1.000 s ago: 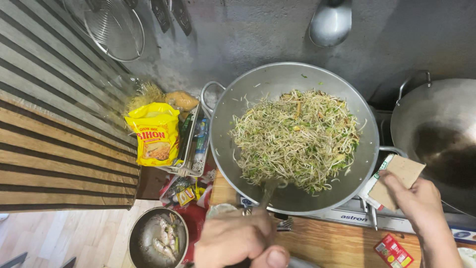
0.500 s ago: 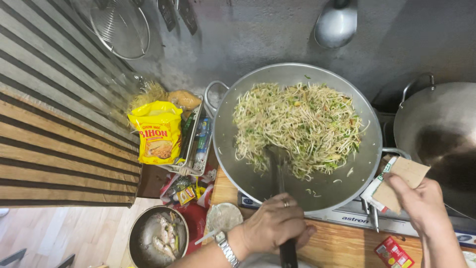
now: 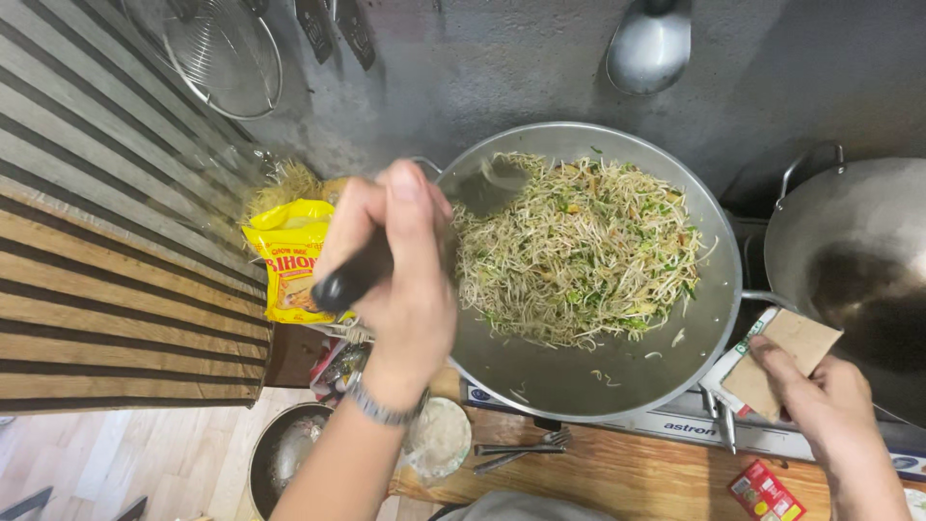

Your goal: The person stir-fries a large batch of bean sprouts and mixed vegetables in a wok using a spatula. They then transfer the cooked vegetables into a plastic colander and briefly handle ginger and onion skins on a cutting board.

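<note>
A large steel wok [image 3: 617, 376] holds a heap of noodles with bean sprouts and green bits [image 3: 579, 251]. My left hand [image 3: 400, 260] grips the black handle of a metal spatula [image 3: 487, 188], raised over the wok's left rim, its blade at the noodles' far left edge. My right hand [image 3: 820, 400] presses a folded brown cardboard pad [image 3: 786, 362] against the wok's right handle [image 3: 762, 299]. A watch sits on my left wrist.
A second, empty wok [image 3: 858, 270] stands at the right. A yellow noodle packet [image 3: 289, 260] lies left of the wok. Below are a steel bowl [image 3: 280, 453], a small dish [image 3: 439, 439], a fork [image 3: 521, 449] and a red packet [image 3: 767, 492]. A strainer [image 3: 222, 53] and ladle [image 3: 651, 48] hang behind.
My left hand has swung the spatula from the wok's near edge up to its left rim. The view has shifted slightly. My right hand stays on the cardboard pad.
</note>
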